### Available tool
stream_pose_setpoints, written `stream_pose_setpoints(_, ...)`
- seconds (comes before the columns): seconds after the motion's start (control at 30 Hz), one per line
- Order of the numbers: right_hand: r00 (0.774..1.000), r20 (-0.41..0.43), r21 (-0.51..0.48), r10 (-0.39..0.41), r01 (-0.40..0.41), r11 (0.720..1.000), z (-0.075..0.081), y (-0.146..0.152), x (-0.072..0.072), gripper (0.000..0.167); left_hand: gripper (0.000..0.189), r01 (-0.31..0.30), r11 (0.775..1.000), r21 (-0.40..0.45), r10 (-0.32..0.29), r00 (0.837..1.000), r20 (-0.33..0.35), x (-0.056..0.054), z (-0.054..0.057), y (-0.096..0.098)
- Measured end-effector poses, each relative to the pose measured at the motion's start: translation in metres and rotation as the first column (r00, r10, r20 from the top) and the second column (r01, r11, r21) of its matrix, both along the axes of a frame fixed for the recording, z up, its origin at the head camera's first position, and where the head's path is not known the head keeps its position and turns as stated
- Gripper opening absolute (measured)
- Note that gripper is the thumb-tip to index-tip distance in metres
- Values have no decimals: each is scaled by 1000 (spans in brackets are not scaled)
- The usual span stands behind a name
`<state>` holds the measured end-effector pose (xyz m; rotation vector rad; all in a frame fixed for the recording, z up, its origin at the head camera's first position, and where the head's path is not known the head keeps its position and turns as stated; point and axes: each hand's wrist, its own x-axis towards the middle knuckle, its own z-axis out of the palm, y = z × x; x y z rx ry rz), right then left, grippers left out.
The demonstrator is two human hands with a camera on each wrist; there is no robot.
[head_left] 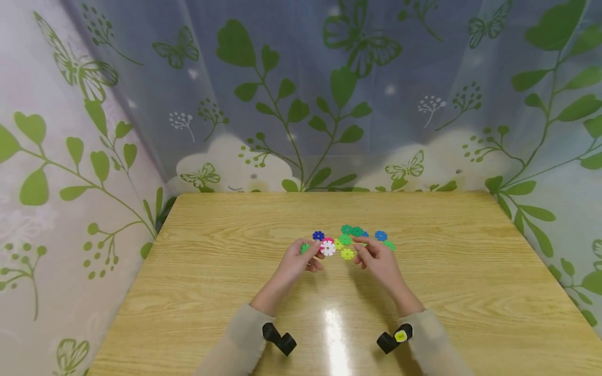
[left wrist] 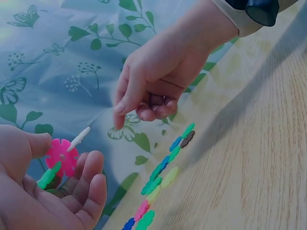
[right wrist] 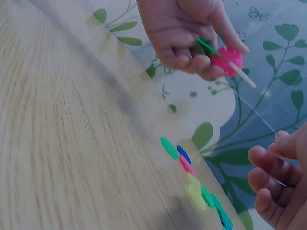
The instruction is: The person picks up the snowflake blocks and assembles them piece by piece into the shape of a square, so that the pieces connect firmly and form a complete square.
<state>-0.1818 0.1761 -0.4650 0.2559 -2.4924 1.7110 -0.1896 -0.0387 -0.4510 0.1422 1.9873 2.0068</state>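
My left hand (head_left: 301, 256) pinches a pink notched plastic disc (left wrist: 62, 158) between thumb and fingers, above the table. A white disc (head_left: 327, 248) and a green disc (left wrist: 49, 176) are slotted into the pink one at an angle, seen edge-on in both wrist views. Across from it, my right hand (head_left: 380, 257) hovers with loosely bent fingers; nothing shows between them in the wrist views. Loose notched discs lie beyond the hands, among them a dark blue disc (head_left: 318, 236), a yellow disc (head_left: 347, 254) and a light blue disc (head_left: 381, 235).
The wooden table (head_left: 211, 219) carries the loose discs in a rough row, with a brown disc (left wrist: 188, 139) at one end. A curtain (head_left: 301, 94) with leaves and butterflies hangs behind the table. Black wrist cameras sit on both sleeves.
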Motion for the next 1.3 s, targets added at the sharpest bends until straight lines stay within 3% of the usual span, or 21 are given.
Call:
stream_pose_setpoints(0.1,1000,3,19,-16,16,1000,10,4,4,22,34,-5,1000,8,5,1000,4,-6,-13,0)
stream_pose_setpoints(0.2,999,-11,30,-37,37,999,12,10,5,21,37,-16,1000,15,16,1000,1,-7,-17,0)
stream_pose_setpoints(0.43,997,-1,4,-72,72,997,-17,38,-11,23,41,-19,1000,-2,19,1000,5,-7,-16,-1)
stream_pose_setpoints(0.53,996,12,38,-92,92,995,-29,49,-16,27,42,-16,1000,-5,16,1000,14,-7,-16,-1)
stream_pose_setpoints(0.7,993,-20,134,-117,119,984,-35,57,-19,28,43,-11,1000,-9,12,1000,11,-6,-16,-2)
stream_pose_setpoints(1.03,989,11,302,-148,138,943,-42,61,-26,30,34,-19,1000,4,19,1000,11,-4,-15,-1)
stream_pose_setpoints(1.3,993,64,462,-97,56,885,-45,59,-37,38,36,-11,1000,1,11,1000,7,-5,-18,0)
